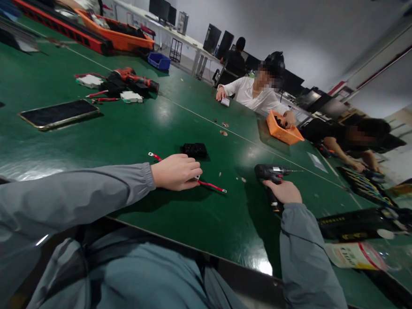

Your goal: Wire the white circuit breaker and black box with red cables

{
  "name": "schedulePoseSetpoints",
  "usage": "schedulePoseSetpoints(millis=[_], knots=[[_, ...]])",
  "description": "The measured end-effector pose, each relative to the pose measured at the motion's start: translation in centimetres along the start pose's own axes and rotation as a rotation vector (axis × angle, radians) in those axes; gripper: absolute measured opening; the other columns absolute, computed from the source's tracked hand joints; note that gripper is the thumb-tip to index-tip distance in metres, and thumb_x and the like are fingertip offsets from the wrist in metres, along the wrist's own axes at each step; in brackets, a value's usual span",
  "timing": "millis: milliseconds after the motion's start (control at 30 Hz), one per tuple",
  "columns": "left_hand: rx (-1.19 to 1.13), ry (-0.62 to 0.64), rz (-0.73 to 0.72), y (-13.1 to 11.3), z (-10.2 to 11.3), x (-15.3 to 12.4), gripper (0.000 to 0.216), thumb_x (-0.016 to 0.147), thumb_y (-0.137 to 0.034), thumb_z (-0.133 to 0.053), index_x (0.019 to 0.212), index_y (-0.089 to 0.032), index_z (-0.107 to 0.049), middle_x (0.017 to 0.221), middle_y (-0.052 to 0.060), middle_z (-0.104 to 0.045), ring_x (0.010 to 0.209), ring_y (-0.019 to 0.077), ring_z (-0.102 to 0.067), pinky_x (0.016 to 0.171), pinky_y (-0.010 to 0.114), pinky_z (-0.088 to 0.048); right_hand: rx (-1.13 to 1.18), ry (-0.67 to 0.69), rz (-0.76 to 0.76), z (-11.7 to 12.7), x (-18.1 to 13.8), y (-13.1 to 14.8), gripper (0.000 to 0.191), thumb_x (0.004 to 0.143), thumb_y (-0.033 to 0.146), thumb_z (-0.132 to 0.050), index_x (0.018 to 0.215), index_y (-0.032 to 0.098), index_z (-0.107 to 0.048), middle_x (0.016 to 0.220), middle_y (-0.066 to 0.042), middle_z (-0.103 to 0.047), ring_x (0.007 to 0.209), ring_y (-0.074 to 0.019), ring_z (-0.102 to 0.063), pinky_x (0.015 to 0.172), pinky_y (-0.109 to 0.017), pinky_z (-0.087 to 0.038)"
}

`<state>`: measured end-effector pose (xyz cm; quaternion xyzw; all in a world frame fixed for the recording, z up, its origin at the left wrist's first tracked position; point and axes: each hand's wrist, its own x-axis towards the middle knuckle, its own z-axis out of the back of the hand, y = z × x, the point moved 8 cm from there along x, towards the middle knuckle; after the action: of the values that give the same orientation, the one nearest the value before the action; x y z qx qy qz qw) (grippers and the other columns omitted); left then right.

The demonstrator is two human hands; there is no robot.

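Note:
My left hand [177,172] is closed low over the table, on a small part with a red cable [212,187] coming out on each side. Metal lugs tip both cable ends, and a bit of white shows at the fingertips; the fingers hide the rest. Just beyond that hand lies a black block-shaped object [194,149]. My right hand [285,192] is wrapped around the handle of a black cordless drill [273,172], whose thin bit points to the right. The green table [222,231] lies under both.
At left are a phone [60,113], an orange-and-black power tool [133,78] and white parts with red cables [131,97]. Bottles [357,255] stand or lie by my right arm. Across the table, a person in white reaches into an orange bin [283,129]; another person works at right.

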<state>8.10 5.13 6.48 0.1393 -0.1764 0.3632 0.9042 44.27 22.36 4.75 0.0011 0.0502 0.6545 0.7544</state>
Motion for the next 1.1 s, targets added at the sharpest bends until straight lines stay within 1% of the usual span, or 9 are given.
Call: schedulePoseSetpoints(millis=[267,400,533,700,800,867,933,1000,1100], knots=[[0.008,-0.030,-0.027,-0.3,0.2,0.1,0.028,0.096,-0.039,-0.050,0.106,-0.015,-0.063,0.102,0.011,-0.065,0.094,0.0212,-0.059,0.081,0.035,-0.040,-0.075,0.179,0.076,-2.0,-0.5,1.4,0.075,0.072,0.081,-0.053,0.095,0.013,-0.075,0.106,-0.019,-0.071,0.096,-0.0326,-0.069,0.081,-0.040,-0.052],[-0.007,-0.046,-0.080,-0.8,0.3,0.0,0.024,0.096,-0.036,-0.051,0.107,-0.019,-0.064,0.102,0.009,-0.065,0.091,0.0194,-0.059,0.076,0.033,-0.041,-0.079,0.192,0.070,-1.7,-1.5,1.9,0.076,0.072,0.082,-0.052,0.096,0.013,-0.074,0.108,-0.020,-0.070,0.098,-0.0340,-0.069,0.083,-0.042,-0.052],[0.007,-0.053,-0.124,-1.1,0.2,-0.1,0.018,0.096,-0.033,-0.052,0.100,-0.020,-0.065,0.096,0.007,-0.064,0.085,0.0179,-0.058,0.071,0.031,-0.039,-0.120,0.117,0.057,-0.9,-2.9,2.6,0.073,0.075,0.080,-0.051,0.095,0.013,-0.074,0.102,-0.021,-0.071,0.096,-0.0353,-0.070,0.082,-0.044,-0.053],[0.041,-0.053,-0.114,-1.0,0.0,-0.1,0.020,0.098,-0.033,-0.050,0.096,-0.021,-0.066,0.095,0.006,-0.064,0.084,0.0180,-0.056,0.069,0.032,-0.038,-0.257,-0.166,0.052,0.5,-6.0,4.9,0.063,0.084,0.066,-0.052,0.104,0.008,-0.069,0.103,-0.025,-0.068,0.094,-0.0379,-0.068,0.077,-0.046,-0.053],[0.056,-0.044,-0.094,-1.0,-0.2,-0.1,0.024,0.099,-0.036,-0.047,0.095,-0.022,-0.067,0.095,0.006,-0.063,0.083,0.0181,-0.056,0.069,0.033,-0.038,-0.266,-0.407,0.284,0.9,-8.4,8.7,0.046,0.091,0.047,-0.049,0.108,0.006,-0.064,0.110,-0.025,-0.064,0.100,-0.0368,-0.065,0.082,-0.045,-0.052],[0.057,-0.044,-0.082,-1.0,-0.3,-0.1,0.026,0.099,-0.037,-0.047,0.094,-0.022,-0.067,0.094,0.006,-0.063,0.083,0.0179,-0.056,0.069,0.032,-0.038,-0.173,-0.489,0.479,0.4,-9.7,11.3,0.039,0.094,0.040,-0.044,0.109,0.009,-0.063,0.115,-0.022,-0.063,0.106,-0.0347,-0.061,0.090,-0.045,-0.049],[0.056,-0.048,-0.076,-1.0,-0.4,0.0,0.026,0.099,-0.037,-0.047,0.092,-0.021,-0.067,0.093,0.006,-0.063,0.082,0.0176,-0.055,0.068,0.032,-0.038,-0.039,-0.480,0.649,-0.6,-10.4,13.5,0.033,0.095,0.036,-0.043,0.109,0.012,-0.062,0.116,-0.019,-0.063,0.109,-0.0319,-0.059,0.097,-0.043,-0.045],[0.058,-0.054,-0.079,-1.1,-0.4,0.0,0.026,0.098,-0.036,-0.048,0.089,-0.021,-0.067,0.092,0.006,-0.063,0.081,0.0175,-0.055,0.068,0.032,-0.038,0.098,-0.401,0.808,-2.0,-10.6,15.5,0.026,0.095,0.032,-0.045,0.106,0.015,-0.062,0.112,-0.015,-0.065,0.107,-0.0288,-0.059,0.098,-0.041,-0.045],[0.066,-0.054,-0.088,-1.2,-0.4,0.1,0.026,0.098,-0.036,-0.048,0.087,-0.020,-0.066,0.092,0.006,-0.063,0.081,0.0179,-0.055,0.067,0.033,-0.038,0.253,-0.291,0.956,-3.4,-10.1,18.0,0.022,0.093,0.029,-0.048,0.106,0.017,-0.062,0.108,-0.012,-0.065,0.102,-0.0257,-0.059,0.095,-0.038,-0.047]])
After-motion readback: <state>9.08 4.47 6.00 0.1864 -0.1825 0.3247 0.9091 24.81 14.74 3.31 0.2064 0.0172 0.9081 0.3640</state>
